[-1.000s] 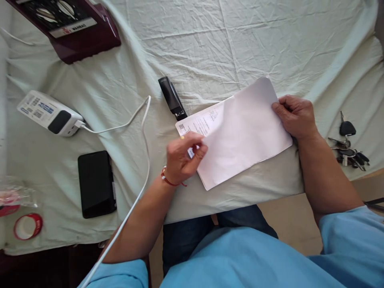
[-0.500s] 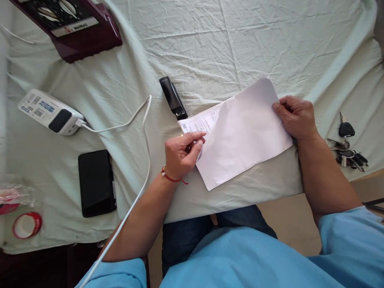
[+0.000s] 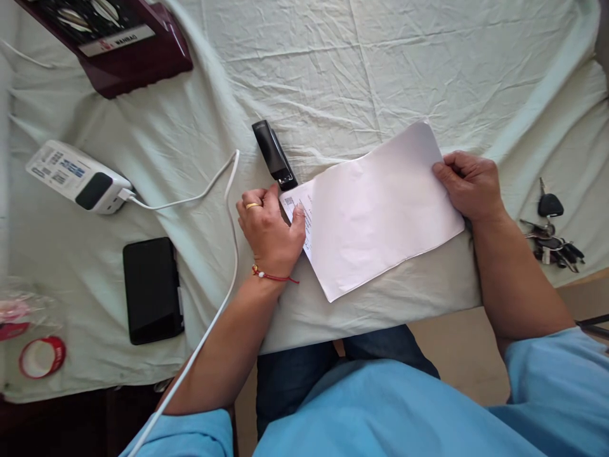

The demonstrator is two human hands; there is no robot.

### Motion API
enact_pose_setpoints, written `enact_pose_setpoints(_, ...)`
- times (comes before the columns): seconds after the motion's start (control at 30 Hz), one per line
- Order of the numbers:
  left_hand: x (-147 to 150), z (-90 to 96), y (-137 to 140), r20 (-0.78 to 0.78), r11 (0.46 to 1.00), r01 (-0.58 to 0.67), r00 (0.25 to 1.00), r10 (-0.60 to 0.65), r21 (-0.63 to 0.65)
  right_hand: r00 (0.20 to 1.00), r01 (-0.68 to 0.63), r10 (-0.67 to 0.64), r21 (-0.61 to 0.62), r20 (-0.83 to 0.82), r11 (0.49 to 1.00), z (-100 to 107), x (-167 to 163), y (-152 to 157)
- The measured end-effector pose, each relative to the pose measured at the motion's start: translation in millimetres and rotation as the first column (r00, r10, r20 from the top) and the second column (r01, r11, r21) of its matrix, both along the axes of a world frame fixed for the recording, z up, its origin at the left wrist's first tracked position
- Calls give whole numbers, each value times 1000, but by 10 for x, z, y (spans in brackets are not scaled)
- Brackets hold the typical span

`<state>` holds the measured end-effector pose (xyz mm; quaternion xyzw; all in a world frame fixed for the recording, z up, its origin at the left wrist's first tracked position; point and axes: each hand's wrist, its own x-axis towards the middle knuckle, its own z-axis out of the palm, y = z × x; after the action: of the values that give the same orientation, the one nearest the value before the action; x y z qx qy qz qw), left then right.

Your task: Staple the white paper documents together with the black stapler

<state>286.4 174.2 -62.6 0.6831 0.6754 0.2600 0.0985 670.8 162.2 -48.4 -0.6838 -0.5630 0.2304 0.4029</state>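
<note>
A stack of white paper sheets (image 3: pixel 380 209) lies aslant in front of me, its top sheet blank and slightly raised. Along the left edge a strip of a printed sheet (image 3: pixel 307 209) shows. My right hand (image 3: pixel 469 184) pinches the stack's right edge between thumb and curled fingers. At the left corner is my left hand (image 3: pixel 271 228), thumb resting on the printed strip and apart from the bent fingers. Its fingertips reach close to the lower end of a black stapler (image 3: pixel 275 155); whether they touch it I cannot tell. The stapler's lower end meets the paper's top left corner.
A pale green cloth (image 3: pixel 304 76) covers the table. To the left are a white power adapter (image 3: pixel 78 178) with a white cable (image 3: pixel 233 235), a black phone (image 3: pixel 152 291), a red tape roll (image 3: pixel 42 357) and a maroon appliance (image 3: pixel 137 60). Keys (image 3: pixel 552 235) lie right.
My left hand has moved left and up from the printed sheet to the paper's corner by the stapler, its thumb and fingers spreading. The blank sheet now covers more print. My right hand stays put.
</note>
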Motion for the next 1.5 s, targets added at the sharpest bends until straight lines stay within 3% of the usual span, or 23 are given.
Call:
enact_pose_setpoints(0.13,-3,36,1,-40,999,-13,999,11,-53,1000,-3,4,3,-12,1000,-6,6,-3)
enact_pose_setpoints(0.67,-11,35,13,-16,998,-28,999,27,-56,1000,-3,3,2,-18,1000,-16,14,-8)
enact_pose_setpoints(1.13,-49,-18,43,16,999,-17,1000,17,33,1000,-13,13,0,-4,1000,-17,23,-1)
enact_pose_setpoints(1.5,-26,50,46,43,999,13,999,-15,46,1000,-29,29,32,-4,999,-36,36,-6)
